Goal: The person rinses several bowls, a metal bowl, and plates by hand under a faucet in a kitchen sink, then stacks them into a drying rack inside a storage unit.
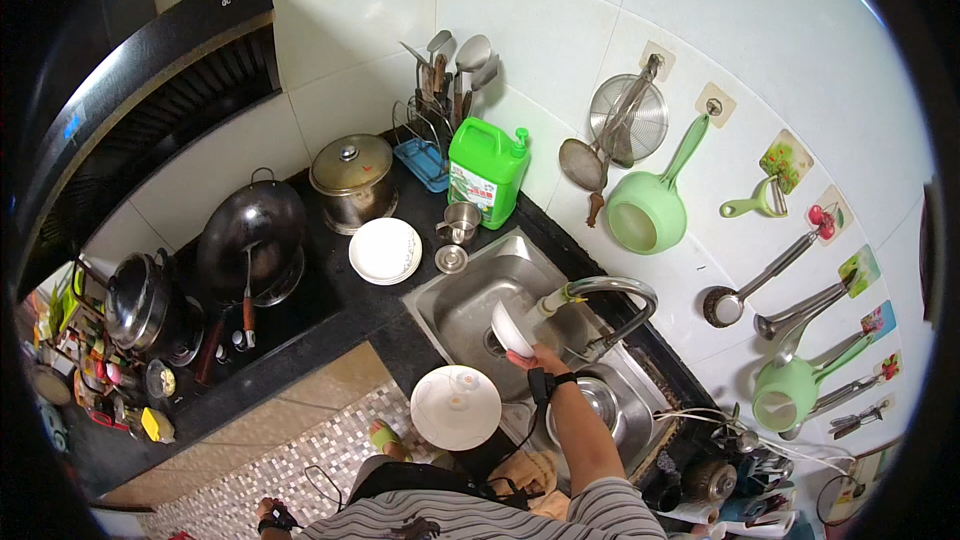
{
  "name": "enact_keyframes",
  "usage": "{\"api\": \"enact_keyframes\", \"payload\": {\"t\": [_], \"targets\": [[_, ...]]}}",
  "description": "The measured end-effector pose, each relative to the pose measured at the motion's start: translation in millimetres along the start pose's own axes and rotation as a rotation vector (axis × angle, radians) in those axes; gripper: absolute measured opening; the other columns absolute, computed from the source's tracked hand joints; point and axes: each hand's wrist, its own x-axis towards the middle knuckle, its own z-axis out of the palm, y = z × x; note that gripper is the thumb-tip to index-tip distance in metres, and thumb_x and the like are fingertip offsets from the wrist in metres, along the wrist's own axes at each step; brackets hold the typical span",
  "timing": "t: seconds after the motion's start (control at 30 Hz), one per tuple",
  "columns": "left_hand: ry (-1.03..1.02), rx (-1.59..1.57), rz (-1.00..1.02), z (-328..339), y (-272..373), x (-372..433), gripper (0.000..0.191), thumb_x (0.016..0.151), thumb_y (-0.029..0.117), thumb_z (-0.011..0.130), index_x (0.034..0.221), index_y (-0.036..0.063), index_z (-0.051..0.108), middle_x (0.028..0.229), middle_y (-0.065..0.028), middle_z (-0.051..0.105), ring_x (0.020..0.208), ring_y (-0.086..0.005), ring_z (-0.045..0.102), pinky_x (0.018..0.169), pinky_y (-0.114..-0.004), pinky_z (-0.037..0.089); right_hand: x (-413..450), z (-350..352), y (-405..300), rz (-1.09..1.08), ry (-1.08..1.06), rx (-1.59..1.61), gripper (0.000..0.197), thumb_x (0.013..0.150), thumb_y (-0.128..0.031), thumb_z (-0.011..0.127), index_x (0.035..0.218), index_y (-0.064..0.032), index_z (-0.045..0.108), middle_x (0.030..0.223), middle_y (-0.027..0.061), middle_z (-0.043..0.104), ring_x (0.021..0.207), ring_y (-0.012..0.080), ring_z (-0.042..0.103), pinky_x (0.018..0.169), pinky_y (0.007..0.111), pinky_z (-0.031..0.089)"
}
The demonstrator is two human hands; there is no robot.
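My right hand [538,361] grips the rim of a white bowl [511,328], tilted on its side under the tap [592,289] of the stainless steel sink [469,307]. Water seems to run at the bowl. My left hand [271,510] hangs low at my left side, away from the counter; whether its fingers are apart is too small to tell. A large white plate [455,416] with a faint flower pattern lies at the sink's front edge. Beyond the sink's left corner sits a stack of white plates [384,249], beside a metal cup [459,222] and a small round metal lid [451,259].
A green detergent jug [487,172] stands behind the sink. A lidded pot [352,180], a wok [251,240] and a black lidded pan [139,304] line the left counter. A metal basin [604,397] sits in the second sink bowl. Green ladles [646,214] and strainers hang on the wall.
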Motion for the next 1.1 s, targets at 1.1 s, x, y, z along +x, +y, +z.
{"api": "enact_keyframes", "payload": {"t": [1.1], "targets": [[0.08,0.397,0.224,30.6,-0.3,-16.7,0.016,0.078,0.018,0.046,0.065,0.0097,0.049,0.054,-0.0037,0.044,0.041,-0.0223,0.04,0.038,-0.042,0.036,-25.0,6.2,2.3,0.234,-0.013,0.164,0.038,0.087,-0.009,0.041,0.117,0.0122,0.032,0.091,0.0149,0.056,0.075,0.0228,0.059,0.062,0.027,0.052]]}}
